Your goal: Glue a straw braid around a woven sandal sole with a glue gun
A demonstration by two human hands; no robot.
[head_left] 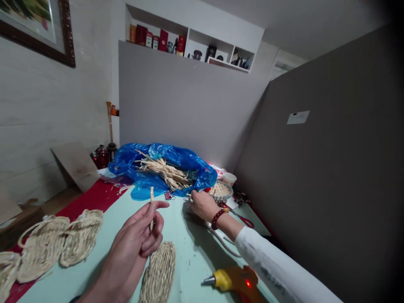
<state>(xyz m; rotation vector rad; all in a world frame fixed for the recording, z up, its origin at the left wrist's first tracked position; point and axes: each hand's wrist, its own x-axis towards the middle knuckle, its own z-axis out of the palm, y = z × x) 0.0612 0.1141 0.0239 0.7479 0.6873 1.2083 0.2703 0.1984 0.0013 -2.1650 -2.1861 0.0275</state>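
Note:
My left hand (134, 237) is closed in a pinch around a short piece of twisted straw cord (152, 193) that points upward. Below it on the pale green table top lies a woven straw sole (160, 269). My right hand (203, 205), with a dark red bead bracelet on its wrist, reaches out beside the blue plastic bag (126, 162). Its fingers are bent together at the table; whatever they pinch is too small to tell. In the bag lies a bundle of dry straw (167, 171).
A yellow glue gun (222, 280) with a red light lies at the front right. Red-handled scissors (244, 219) and a small woven basket (221, 191) are near my right hand. Several woven straw slippers (82, 237) lie at the left. Grey panels (189, 101) stand behind.

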